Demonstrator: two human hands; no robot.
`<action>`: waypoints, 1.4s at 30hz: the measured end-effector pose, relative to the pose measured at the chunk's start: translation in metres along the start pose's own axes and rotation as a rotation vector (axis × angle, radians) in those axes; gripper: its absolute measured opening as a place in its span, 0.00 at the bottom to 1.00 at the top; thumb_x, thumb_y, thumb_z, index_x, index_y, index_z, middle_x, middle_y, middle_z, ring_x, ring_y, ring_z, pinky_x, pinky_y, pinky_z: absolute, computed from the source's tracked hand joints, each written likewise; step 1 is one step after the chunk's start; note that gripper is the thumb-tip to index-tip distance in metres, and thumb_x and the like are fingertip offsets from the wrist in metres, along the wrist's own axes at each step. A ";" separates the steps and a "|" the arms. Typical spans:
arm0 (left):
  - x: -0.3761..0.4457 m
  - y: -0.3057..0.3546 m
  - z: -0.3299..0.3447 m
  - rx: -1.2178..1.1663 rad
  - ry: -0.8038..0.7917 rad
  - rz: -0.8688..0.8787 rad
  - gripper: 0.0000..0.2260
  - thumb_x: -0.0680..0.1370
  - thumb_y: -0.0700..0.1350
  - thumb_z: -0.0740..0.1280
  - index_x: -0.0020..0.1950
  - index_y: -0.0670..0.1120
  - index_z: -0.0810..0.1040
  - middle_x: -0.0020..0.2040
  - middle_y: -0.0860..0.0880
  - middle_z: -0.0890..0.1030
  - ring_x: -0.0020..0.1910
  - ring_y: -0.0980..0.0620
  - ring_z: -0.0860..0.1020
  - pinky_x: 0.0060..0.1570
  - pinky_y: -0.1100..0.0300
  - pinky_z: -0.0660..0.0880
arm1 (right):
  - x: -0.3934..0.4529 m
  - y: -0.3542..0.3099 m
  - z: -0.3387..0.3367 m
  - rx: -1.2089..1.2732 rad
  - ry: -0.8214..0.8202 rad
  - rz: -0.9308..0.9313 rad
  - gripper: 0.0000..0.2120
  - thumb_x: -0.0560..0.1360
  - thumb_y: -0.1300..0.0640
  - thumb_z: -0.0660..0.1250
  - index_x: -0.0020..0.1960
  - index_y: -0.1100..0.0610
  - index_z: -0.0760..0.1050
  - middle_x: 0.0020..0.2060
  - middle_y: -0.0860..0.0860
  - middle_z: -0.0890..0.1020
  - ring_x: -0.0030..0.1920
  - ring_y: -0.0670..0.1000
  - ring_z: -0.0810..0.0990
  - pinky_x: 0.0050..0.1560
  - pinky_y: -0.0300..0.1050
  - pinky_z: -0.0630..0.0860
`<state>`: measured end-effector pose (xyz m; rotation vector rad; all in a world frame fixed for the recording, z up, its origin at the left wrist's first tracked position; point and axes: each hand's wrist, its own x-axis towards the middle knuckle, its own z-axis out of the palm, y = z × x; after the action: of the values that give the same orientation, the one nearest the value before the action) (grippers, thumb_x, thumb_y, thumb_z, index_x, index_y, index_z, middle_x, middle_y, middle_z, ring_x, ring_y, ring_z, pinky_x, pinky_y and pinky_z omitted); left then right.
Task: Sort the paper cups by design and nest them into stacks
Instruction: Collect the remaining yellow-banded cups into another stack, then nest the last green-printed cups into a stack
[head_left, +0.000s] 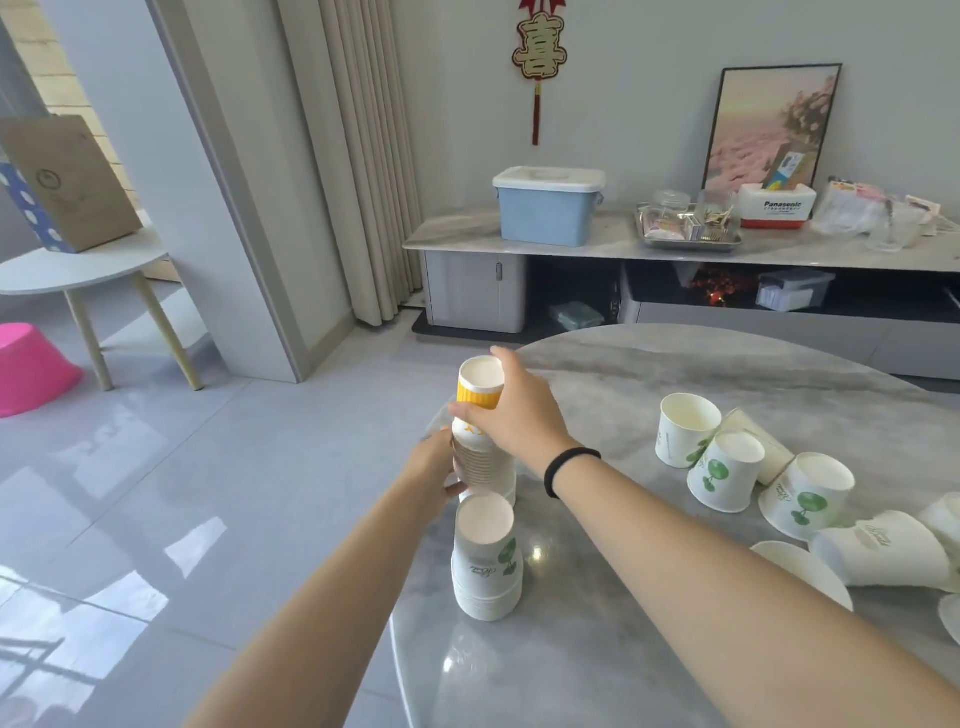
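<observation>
A tall stack of yellow-design cups (480, 470) stands upside down at the round table's left edge. My right hand (511, 410) grips the topmost yellow cup (480, 387) on it. My left hand (434, 462) holds the lower part of that stack from the left. Just in front stands a shorter upside-down stack of green-tree cups (487, 558). Several loose green-tree cups (724, 475) lie scattered on the table to the right, some upright, some tipped.
The grey marble table (597, 649) ends close to both stacks on the left. Beyond it, a low sideboard (613, 244) carries a blue box, a tray and clutter. A small white side table and a pink tub stand far left.
</observation>
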<state>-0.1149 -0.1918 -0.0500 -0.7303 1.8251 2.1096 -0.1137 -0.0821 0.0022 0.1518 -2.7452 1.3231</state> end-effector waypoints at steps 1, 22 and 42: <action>0.001 -0.005 -0.001 0.011 -0.020 -0.002 0.10 0.79 0.47 0.59 0.53 0.45 0.76 0.50 0.46 0.79 0.48 0.50 0.77 0.42 0.56 0.75 | -0.001 0.006 0.004 -0.010 -0.033 0.011 0.40 0.68 0.44 0.72 0.73 0.51 0.57 0.64 0.54 0.74 0.66 0.58 0.68 0.62 0.50 0.70; -0.134 -0.011 0.015 0.268 0.102 0.463 0.16 0.74 0.54 0.60 0.59 0.52 0.74 0.61 0.49 0.75 0.59 0.51 0.73 0.62 0.52 0.70 | -0.103 0.019 -0.065 -0.029 -0.007 -0.069 0.29 0.71 0.48 0.70 0.69 0.52 0.65 0.63 0.53 0.72 0.62 0.52 0.72 0.62 0.47 0.71; -0.179 -0.129 0.191 0.806 -0.245 0.576 0.33 0.73 0.51 0.69 0.74 0.49 0.59 0.75 0.48 0.57 0.74 0.49 0.58 0.71 0.50 0.59 | -0.241 0.178 -0.241 -0.714 -0.382 0.392 0.37 0.66 0.40 0.70 0.70 0.49 0.62 0.64 0.52 0.68 0.64 0.56 0.67 0.58 0.46 0.68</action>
<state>0.0619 0.0407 -0.0487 0.2640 2.6329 1.3612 0.1112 0.2293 -0.0161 -0.2198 -3.5058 0.2856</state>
